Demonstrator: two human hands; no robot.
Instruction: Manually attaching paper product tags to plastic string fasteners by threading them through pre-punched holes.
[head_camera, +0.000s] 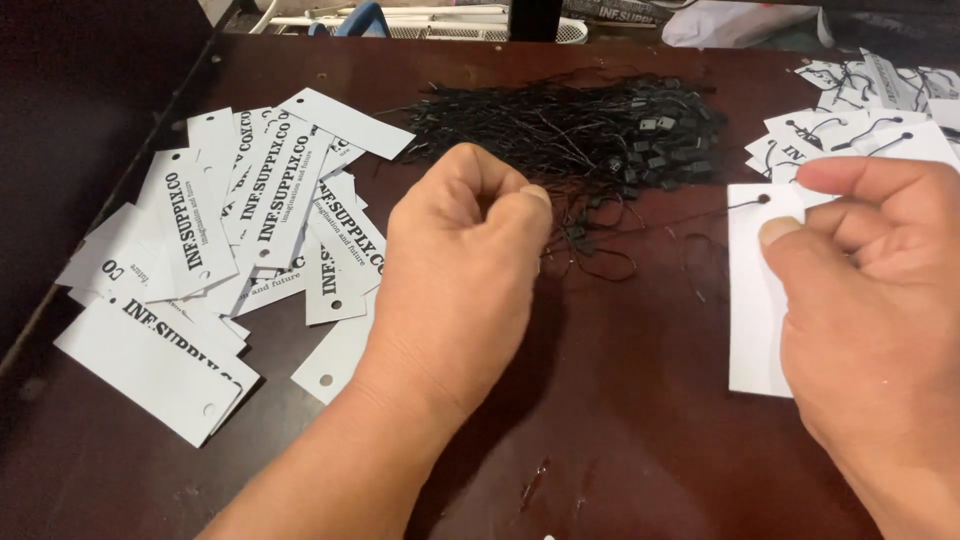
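My right hand (870, 310) holds a blank white paper tag (757, 300) by its edge, thumb on its face. A thin black string (700, 212) runs through the tag's punched hole toward the left. My left hand (460, 270) is closed in a pinch with fingertips together near the string's far end, just in front of a tangled pile of black string fasteners (580, 125). Whether the left fingers actually grip the string is hard to see.
A loose heap of white printed tags (220, 240) covers the left of the dark brown table (620, 420). Tags with strings attached (860, 130) lie at the back right. White items and a blue object sit beyond the table's far edge.
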